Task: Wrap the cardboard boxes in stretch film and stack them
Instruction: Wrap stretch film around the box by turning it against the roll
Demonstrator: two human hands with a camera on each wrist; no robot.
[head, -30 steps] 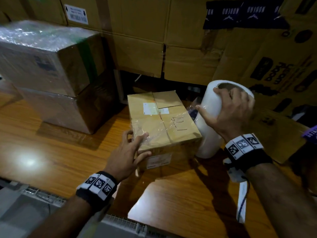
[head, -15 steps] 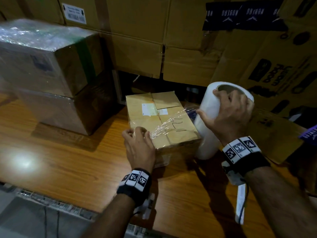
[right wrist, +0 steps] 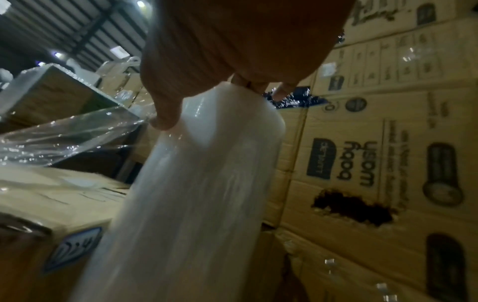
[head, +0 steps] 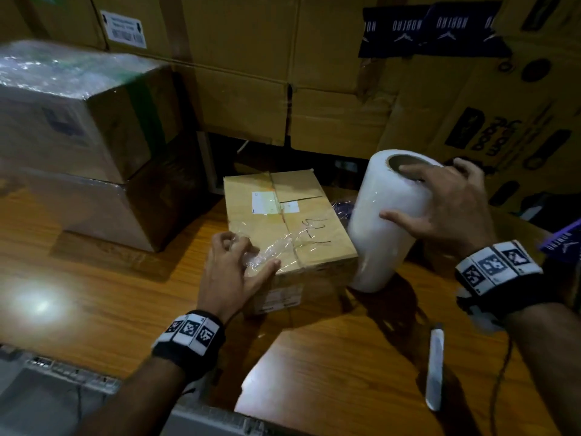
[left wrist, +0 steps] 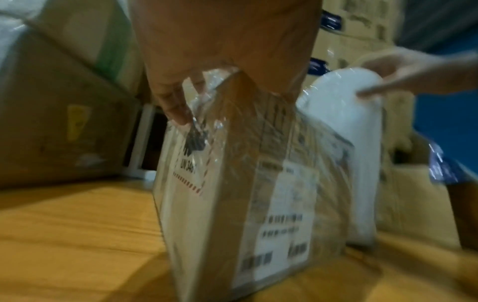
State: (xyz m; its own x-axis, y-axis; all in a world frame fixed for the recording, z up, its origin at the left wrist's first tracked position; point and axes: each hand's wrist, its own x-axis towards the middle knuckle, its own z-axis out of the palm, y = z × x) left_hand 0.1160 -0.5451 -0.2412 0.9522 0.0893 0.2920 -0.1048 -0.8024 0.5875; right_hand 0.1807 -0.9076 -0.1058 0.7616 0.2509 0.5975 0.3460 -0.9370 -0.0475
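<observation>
Dim, warm light; glare on the table (head: 41,305); wrist views seemingly motion-blurred.

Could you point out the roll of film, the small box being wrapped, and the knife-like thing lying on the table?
Film roll (head: 382,234), head view: on its white side.
Small box (head: 292,196), head view: on its bare top face.
Knife-like thing (head: 435,369), head view: on the middle of its pale body.

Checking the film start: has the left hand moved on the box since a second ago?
Yes. The left hand went from the cardboard box's near-left side onto its top corner, bunching film.
</observation>
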